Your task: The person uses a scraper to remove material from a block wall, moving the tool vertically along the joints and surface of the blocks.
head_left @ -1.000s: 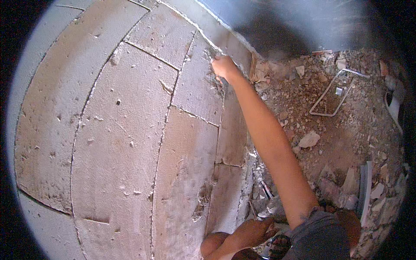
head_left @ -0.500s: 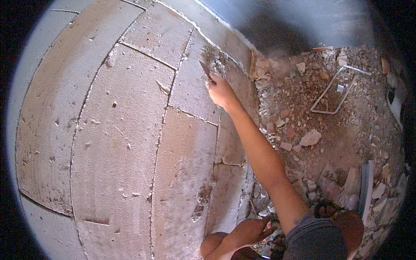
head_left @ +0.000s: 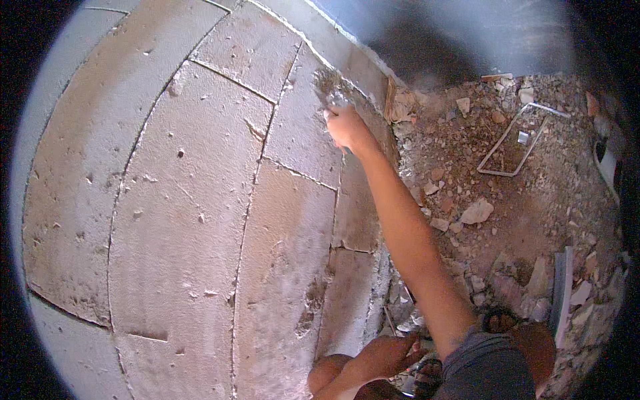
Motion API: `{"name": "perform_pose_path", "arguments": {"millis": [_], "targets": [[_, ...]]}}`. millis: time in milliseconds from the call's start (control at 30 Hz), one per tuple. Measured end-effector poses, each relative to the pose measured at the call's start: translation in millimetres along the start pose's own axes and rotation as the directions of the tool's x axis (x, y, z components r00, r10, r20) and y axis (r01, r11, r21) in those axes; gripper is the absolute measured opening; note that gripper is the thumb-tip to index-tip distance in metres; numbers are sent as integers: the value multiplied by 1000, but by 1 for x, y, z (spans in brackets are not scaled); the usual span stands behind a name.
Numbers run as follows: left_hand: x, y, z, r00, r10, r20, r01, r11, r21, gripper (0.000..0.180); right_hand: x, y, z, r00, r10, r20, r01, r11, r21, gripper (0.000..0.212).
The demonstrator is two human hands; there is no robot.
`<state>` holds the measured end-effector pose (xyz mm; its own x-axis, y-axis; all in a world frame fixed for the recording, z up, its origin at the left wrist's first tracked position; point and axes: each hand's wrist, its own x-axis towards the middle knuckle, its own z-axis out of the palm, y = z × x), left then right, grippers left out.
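Observation:
My right hand [head_left: 349, 130] is stretched out against the block wall [head_left: 187, 200], near its upper right corner. Its fingers are closed round a small trowel, whose dark pointed blade showed a moment ago; hand and blur now mostly hide it. Just above the knuckles is a rough, broken patch [head_left: 328, 83] with grey and pale material. Low in the picture my left hand [head_left: 395, 353] stays close to my bent knee [head_left: 327, 373], fingers curled; what they hold, if anything, cannot be made out.
Rubble [head_left: 460, 167] with broken pieces covers the ground to the right. A bent pale metal frame [head_left: 500, 173] lies on it. Nearer, a grey metal profile [head_left: 564, 293] stands among debris. A dark bluish surface [head_left: 480, 40] closes the far side.
My right hand has moved slightly right and up and turned, so the trowel blade no longer shows clearly. The left hand has barely moved.

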<state>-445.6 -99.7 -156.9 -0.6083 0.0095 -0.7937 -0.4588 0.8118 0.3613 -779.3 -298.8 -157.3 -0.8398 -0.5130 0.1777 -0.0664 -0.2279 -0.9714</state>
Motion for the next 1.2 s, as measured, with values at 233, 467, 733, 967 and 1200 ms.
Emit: {"name": "perform_pose_path", "arguments": {"millis": [233,467,733,967,1200], "targets": [[9,-4,3,999,37,40,-39,997,70,49,21,21,-2,993,20,-114,-38,987,-154,29],[0,1,-2,997,35,-76,-34,999,19,37,-6,8,8,998,-39,-53,35,996,-77,31],[12,1,3,998,53,-45,-51,997,60,39,41,3,-32,998,-10,64,28,959,-282,38],[11,-1,6,988,113,-103,-110,993,35,39,19,-4,-29,988,-1,154,25,988,-153,42],[5,-7,12,990,89,-107,-89,996,0,37,11,1,-7,991,-57,124,80,979,-189,42]]}}
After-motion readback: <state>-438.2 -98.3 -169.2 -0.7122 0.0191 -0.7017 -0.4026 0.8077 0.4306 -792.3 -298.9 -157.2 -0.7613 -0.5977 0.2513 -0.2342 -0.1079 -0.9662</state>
